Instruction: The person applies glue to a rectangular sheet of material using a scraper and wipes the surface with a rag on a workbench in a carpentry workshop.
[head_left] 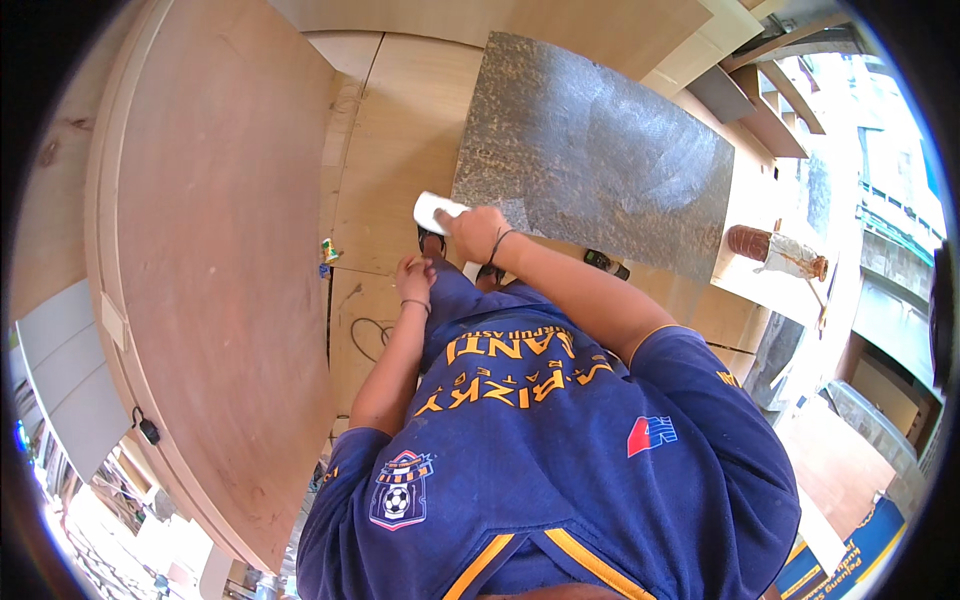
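Observation:
My right hand (475,232) is closed on a white flat spreader (437,213), at the near left corner of a large grey mottled sheet (590,140). Glossy, wet-looking patches cover parts of that sheet. Beside my thigh hangs my left hand (416,280), its fingers loosely bent and apart, with nothing visible in them. The spreader's lower edge lies just above my foot and does not clearly touch the sheet.
On my left stands a large wooden panel (215,250). Plywood boards (405,130) lie beneath, with a thin cord (370,338) on them. A small dark object (606,265) sits by the sheet's near edge. To the right is a brown and clear cylindrical container (775,250).

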